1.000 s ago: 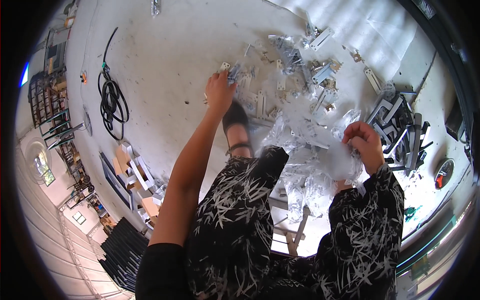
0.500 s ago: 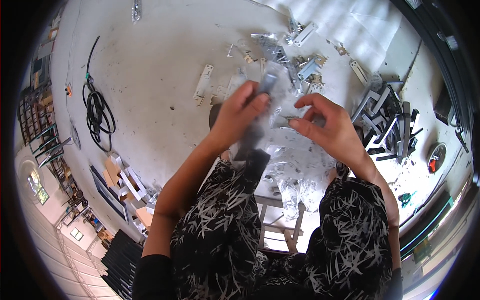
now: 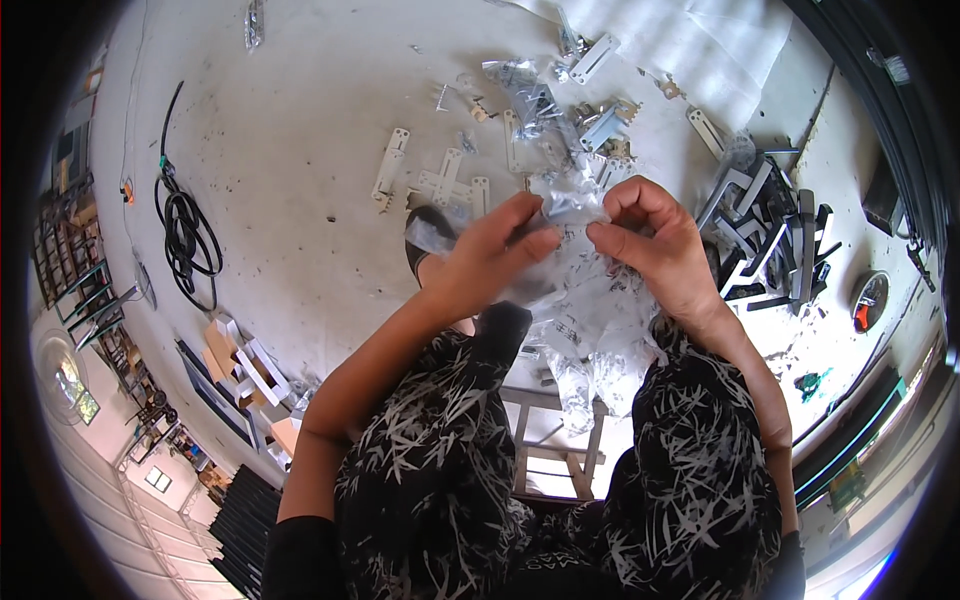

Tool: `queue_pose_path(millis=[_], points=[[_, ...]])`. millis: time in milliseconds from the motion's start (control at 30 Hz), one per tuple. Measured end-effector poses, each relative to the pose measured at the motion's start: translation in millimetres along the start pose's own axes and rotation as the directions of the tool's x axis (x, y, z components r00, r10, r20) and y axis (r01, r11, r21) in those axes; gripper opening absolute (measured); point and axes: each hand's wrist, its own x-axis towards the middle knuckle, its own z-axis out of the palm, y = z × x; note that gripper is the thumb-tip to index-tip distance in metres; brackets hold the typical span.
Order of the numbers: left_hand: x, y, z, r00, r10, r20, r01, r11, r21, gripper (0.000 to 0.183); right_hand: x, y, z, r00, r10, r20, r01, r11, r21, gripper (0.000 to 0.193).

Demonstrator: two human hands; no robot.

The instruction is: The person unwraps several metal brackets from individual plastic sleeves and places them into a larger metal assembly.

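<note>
A clear plastic bag (image 3: 578,206) stretches between my two hands, its upper edge pinched on both sides. My left hand (image 3: 490,250) is closed on the bag's left side, thumb against the fingers. At the opposite side my right hand (image 3: 655,235) grips it between thumb and curled fingers. What the bag holds, if anything, I cannot make out. Beneath the hands lies a pile of crumpled clear plastic bags (image 3: 575,375). A dark, blunt-ended piece (image 3: 503,328) rests by my left knee.
Pale metal brackets (image 3: 391,165) and small hardware lie scattered ahead. Black and silver angled parts (image 3: 775,230) are heaped at the right, near a round bowl (image 3: 870,300). A coiled black cable (image 3: 190,225) and white cartons (image 3: 245,360) lie at the left.
My right hand has closed on the plastic bag, which only the left hand held before. The bag has come down between both hands, and the view has shifted slightly.
</note>
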Motion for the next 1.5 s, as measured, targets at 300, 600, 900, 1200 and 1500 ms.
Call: queue_pose_path(millis=[300, 600, 900, 1200, 1500], points=[[6.1, 19.2, 10.9, 0.997, -0.022, 0.077, 0.009, 0.987, 0.159, 0.027, -4.6, -9.4, -3.0, 0.992, 0.047, 0.115, -0.058, 0.994, 0.089, 0.02], [10.2, 12.2, 13.0, 0.983, -0.07, 0.169, 0.054, 0.994, 0.1, 0.027, -11.6, -12.0, -19.2, 0.997, 0.065, 0.037, -0.064, 0.998, -0.024, 0.014], [0.0, 5.5, 13.1, 0.967, -0.234, 0.102, 0.244, 0.965, -0.092, 0.031, -20.4, -21.9, -29.5, 0.999, -0.005, 0.035, 0.018, 0.914, -0.406, 0.051], [4.5, 15.7, 14.5, 0.965, -0.179, 0.194, 0.174, 0.984, 0.039, 0.033, -13.1, -7.9, -13.5, 0.991, 0.132, 0.009, -0.128, 0.972, -0.195, 0.02], [6.4, 16.4, 13.2, 0.971, -0.158, 0.18, 0.152, 0.987, 0.051, 0.034, -14.9, 4.9, -13.9, 0.988, 0.135, -0.078, -0.116, 0.97, 0.213, 0.017]])
